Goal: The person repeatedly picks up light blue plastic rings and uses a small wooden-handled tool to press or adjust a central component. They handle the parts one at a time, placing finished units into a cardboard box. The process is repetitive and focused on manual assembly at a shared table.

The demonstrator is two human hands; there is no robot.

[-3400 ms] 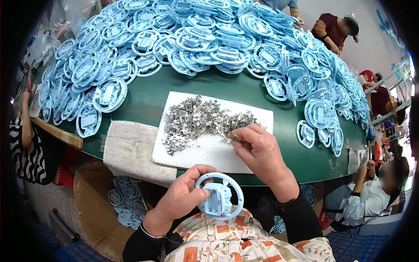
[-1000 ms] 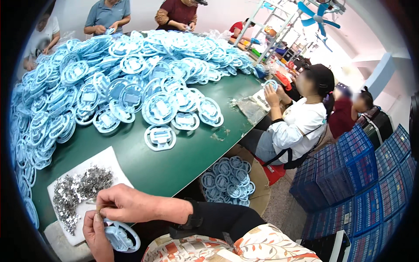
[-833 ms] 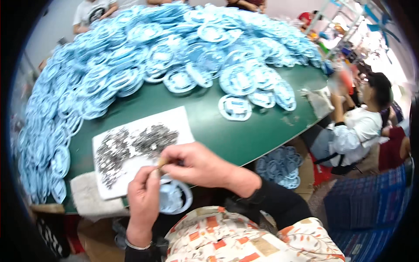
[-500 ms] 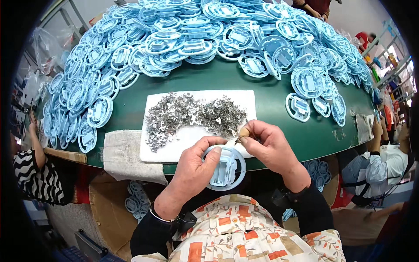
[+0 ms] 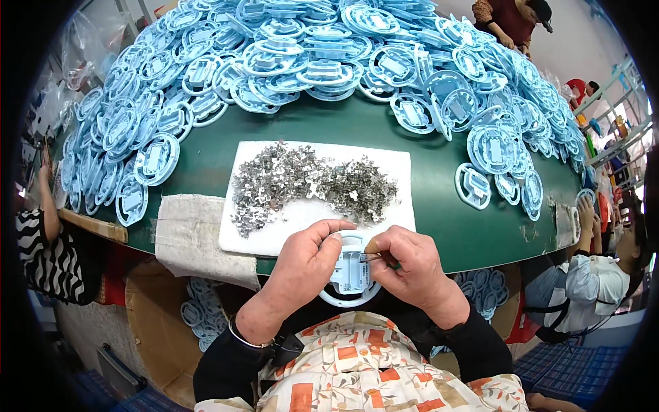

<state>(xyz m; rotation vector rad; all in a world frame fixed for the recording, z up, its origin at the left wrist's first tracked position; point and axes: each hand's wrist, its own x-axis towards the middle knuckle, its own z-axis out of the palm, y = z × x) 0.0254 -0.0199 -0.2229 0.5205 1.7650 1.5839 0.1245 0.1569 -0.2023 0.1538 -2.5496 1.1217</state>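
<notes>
My left hand [image 5: 302, 269] grips a round light-blue plastic ring part [image 5: 351, 278] just below the near edge of the green table [image 5: 439, 206]. My right hand [image 5: 410, 268] pinches a small metal clip [image 5: 369, 257] and holds it against the part's middle block. Right above both hands a white sheet [image 5: 295, 218] carries a heap of small grey metal clips [image 5: 312, 184].
Many more blue ring parts [image 5: 309, 62] are piled across the far half of the table. A grey cloth [image 5: 187, 235] hangs over the near edge at left. Cartons with blue parts [image 5: 199, 316] stand below the table. Other people sit at left [image 5: 41, 254], right [image 5: 583, 288] and far right [image 5: 511, 20].
The view swung from the right end of the table back to my work spot. My right hand left the clip heap and now presses a clip onto the part held by my left hand.
</notes>
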